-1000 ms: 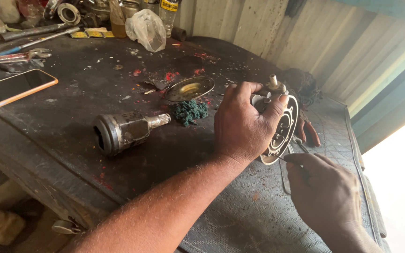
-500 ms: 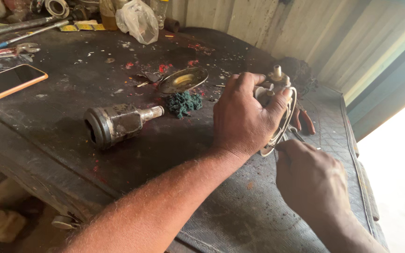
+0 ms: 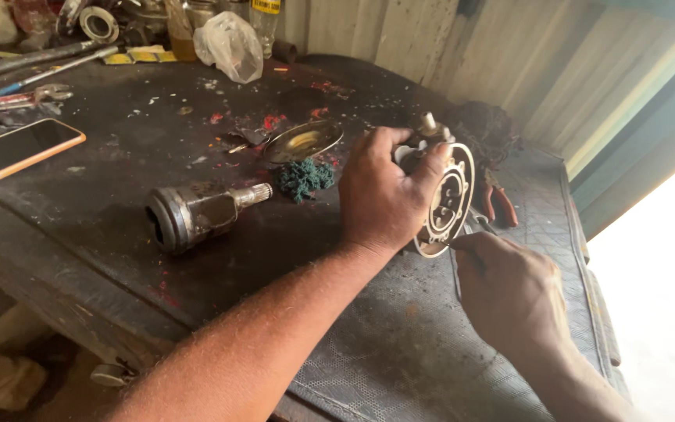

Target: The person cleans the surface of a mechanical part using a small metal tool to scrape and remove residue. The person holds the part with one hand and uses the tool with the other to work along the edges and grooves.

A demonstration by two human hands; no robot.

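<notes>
My left hand (image 3: pixel 388 195) grips a round metal part with a pale gasket face (image 3: pixel 448 202), holding it on edge over the dark workbench (image 3: pixel 119 156). A short shaft stub (image 3: pixel 429 123) sticks out of its top. My right hand (image 3: pixel 509 289) is closed on a thin metal tool (image 3: pixel 458 273) whose tip touches the lower rim of the gasket face. Left of my hands lie a green scouring pad (image 3: pixel 305 177) and a steel joint with a splined shaft (image 3: pixel 197 212).
A shallow metal dish (image 3: pixel 302 142) lies behind the pad. Red-handled pliers (image 3: pixel 500 202) rest to the right of the part. A phone with an orange edge (image 3: pixel 17 152), wrenches (image 3: pixel 17 100), a plastic bag (image 3: pixel 230 45) and bottles crowd the back left. Corrugated wall behind.
The view has shifted slightly; my left hand has turned the round part a little, and my right hand has kept the tool at its lower rim.
</notes>
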